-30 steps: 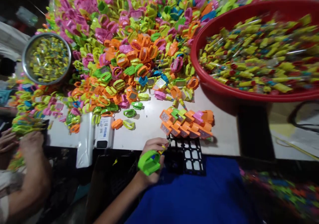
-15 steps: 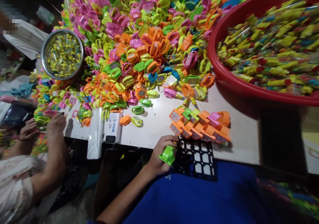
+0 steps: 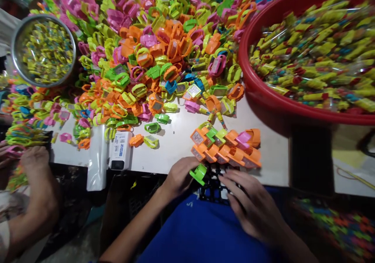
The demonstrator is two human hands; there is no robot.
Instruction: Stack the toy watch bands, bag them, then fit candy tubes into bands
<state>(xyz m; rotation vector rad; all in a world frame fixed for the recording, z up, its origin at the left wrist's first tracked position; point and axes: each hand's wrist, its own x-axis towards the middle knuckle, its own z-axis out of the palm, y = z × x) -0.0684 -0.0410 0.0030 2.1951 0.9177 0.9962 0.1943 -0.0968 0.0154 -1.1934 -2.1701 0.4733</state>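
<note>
My left hand (image 3: 179, 179) is closed on a bright green plastic toy watch (image 3: 199, 173) at the table's front edge. Beside it my right hand (image 3: 249, 196) reaches over a black plastic grid (image 3: 211, 191), fingers stretched out and apart, with nothing visible in them. The grid lies partly over the table edge, above the blue cloth on my lap, and my hands cover much of it. Just beyond the grid, a tight stack of toy watches (image 3: 225, 148), mostly orange with some green, yellow and pink, sits on the table.
A heap of colourful toy watches (image 3: 152, 40) fills the back. At the right stands a red tub (image 3: 244, 56) of candy tubes; at the left, a metal bowl (image 3: 73, 52) of more. A clear plastic bag (image 3: 96, 159) and a white box (image 3: 120, 150) lie near another person's hand (image 3: 35, 161).
My right hand has come into view from the right, over the grid. My left hand keeps the green toy watch, now turned differently. The view has shifted slightly.
</note>
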